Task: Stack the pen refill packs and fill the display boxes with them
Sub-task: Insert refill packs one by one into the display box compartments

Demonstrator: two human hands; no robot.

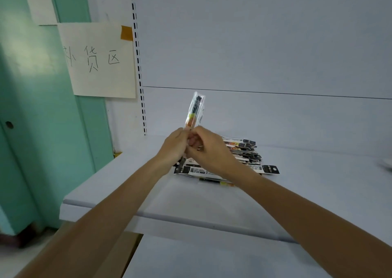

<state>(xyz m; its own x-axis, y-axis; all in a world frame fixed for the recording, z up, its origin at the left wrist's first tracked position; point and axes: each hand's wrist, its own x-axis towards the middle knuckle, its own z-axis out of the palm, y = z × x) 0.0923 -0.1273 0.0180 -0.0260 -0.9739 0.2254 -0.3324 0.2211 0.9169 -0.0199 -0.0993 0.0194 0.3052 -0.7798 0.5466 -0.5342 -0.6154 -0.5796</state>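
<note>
My left hand (176, 145) and right hand (209, 148) pinch an upright refill pack (195, 110) low | light, slick, probably floppy | grip midway

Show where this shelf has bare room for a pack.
Bare shelf: left of the pile of packs toward the slotted upright, before it to the front edge, and right of it. Crowded: the pile, beneath left hand and right hand gripping the held pack.

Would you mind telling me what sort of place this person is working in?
Likely a shop's restocking area: a white shelf with a slotted upright, a handwritten paper sign taped beside it, and a pile of refill packs.
</note>
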